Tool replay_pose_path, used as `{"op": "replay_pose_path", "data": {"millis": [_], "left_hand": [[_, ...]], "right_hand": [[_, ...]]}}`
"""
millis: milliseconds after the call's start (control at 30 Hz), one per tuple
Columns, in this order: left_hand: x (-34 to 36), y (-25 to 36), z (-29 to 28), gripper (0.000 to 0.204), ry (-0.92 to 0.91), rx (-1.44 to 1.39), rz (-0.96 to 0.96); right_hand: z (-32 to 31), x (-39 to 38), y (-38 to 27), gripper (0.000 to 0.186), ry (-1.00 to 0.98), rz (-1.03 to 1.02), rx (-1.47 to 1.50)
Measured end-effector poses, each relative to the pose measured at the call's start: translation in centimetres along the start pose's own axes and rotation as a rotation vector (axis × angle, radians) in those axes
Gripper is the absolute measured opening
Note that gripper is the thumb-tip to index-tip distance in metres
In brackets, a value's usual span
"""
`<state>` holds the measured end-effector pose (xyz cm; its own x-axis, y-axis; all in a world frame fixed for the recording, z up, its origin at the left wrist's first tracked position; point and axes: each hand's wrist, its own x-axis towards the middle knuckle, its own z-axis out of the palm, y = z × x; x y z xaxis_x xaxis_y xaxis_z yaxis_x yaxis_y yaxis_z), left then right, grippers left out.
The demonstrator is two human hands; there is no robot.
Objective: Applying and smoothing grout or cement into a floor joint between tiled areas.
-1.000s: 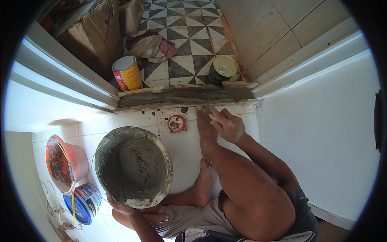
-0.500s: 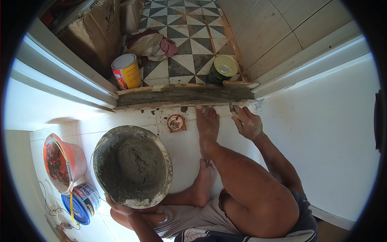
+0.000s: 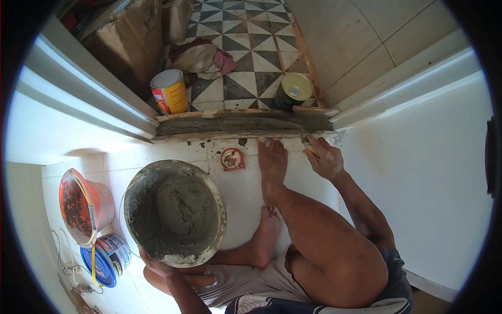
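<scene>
My right hand (image 3: 327,158) is closed around the handle of a trowel (image 3: 305,140), just beyond my forward foot. The trowel's metal end reaches over the near edge of the doorway; its blade is hard to make out. Grey wet mortar (image 3: 225,124) fills a long strip across the threshold, between two rough wooden edges. A large round bucket (image 3: 224,209) with mortar in it leans toward me at the left. My left hand (image 3: 156,264) grips its near rim, with the fingers partly hidden.
A red tape measure (image 3: 232,159) lies on white tiles by my foot (image 3: 273,162). A yellow-and-red can (image 3: 170,93), a dark green can (image 3: 293,91) and a crumpled cloth (image 3: 205,58) are beyond the threshold. An orange bucket (image 3: 99,201) and a blue-lidded tub (image 3: 99,266) stand left.
The whole view has shifted slightly, so things appear a little farther right. My right hand and the trowel have barely moved along the threshold. My left hand keeps its grip on the bucket.
</scene>
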<state>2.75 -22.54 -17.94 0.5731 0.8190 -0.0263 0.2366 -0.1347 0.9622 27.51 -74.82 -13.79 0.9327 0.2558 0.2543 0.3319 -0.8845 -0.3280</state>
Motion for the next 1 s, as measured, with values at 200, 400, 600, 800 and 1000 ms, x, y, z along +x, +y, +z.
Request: {"op": "replay_pose_path", "data": {"millis": [200,400,600,800,1000], "left_hand": [[-2.6,8.9,5.1,0.053,-0.155,-0.599,-0.229],[-5.7,16.1,11.2,0.064,-0.162,-0.401,-0.056],[-8.1,17.7,14.7,0.077,-0.272,-0.459,0.012],[-8.6,17.6,16.4,0.063,-0.261,-0.422,0.097],[-8.7,17.2,17.1,0.063,-0.297,-0.382,0.183]], "right_hand": [[-5.3,3.7,-7.1,0.045,-0.074,-0.082,0.36],[-9.4,7.7,-15.4,0.045,-0.389,-0.372,0.039],[-5.9,9.5,-19.3,0.029,-0.53,-0.536,-0.472],[-4.9,11.2,-19.2,0.021,-1.06,-0.395,-0.296],[-5.3,11.9,-16.1,0.037,-1.36,-0.355,0.123]]}}
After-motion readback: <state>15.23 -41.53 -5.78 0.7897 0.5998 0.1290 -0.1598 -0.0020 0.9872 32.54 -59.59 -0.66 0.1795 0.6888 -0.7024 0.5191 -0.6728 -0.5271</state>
